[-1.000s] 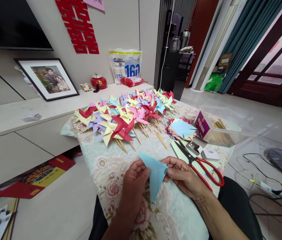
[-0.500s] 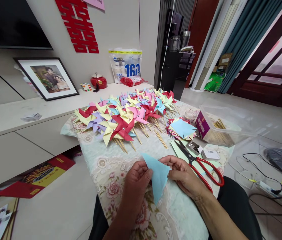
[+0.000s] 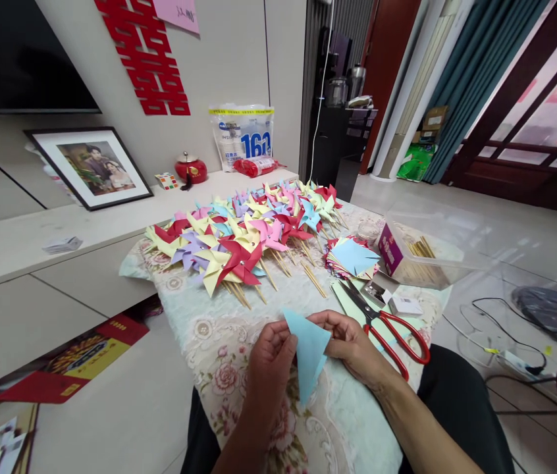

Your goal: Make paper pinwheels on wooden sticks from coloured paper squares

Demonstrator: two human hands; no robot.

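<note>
A light-blue sheet of paper [image 3: 310,352], folded into a triangle, is held up between both hands above the flowered tablecloth [image 3: 239,408]. My left hand [image 3: 272,359] pinches its left edge, thumb in front. At its upper right edge my right hand [image 3: 352,345] grips it with thumb and fingers. Right of my right hand lie scissors with red handles [image 3: 397,336], partly over pale green paper [image 3: 345,299]. Beyond them is a stack of coloured paper pieces [image 3: 352,257], a blue one on top. Several thin wooden sticks [image 3: 314,280] lie on the cloth.
Many paper pinwheels on sticks [image 3: 241,260] cover the far left of the table. On the right stand a clear plastic bin [image 3: 444,273] holding sticks, and small white boxes [image 3: 405,306]. A cabinet [image 3: 61,266] runs along the left; cables [image 3: 498,322] lie on the floor at right.
The view has shifted slightly. Both hands still hold the blue paper, which has turned a little, so its right side shows a separate layer at the lower edge.
</note>
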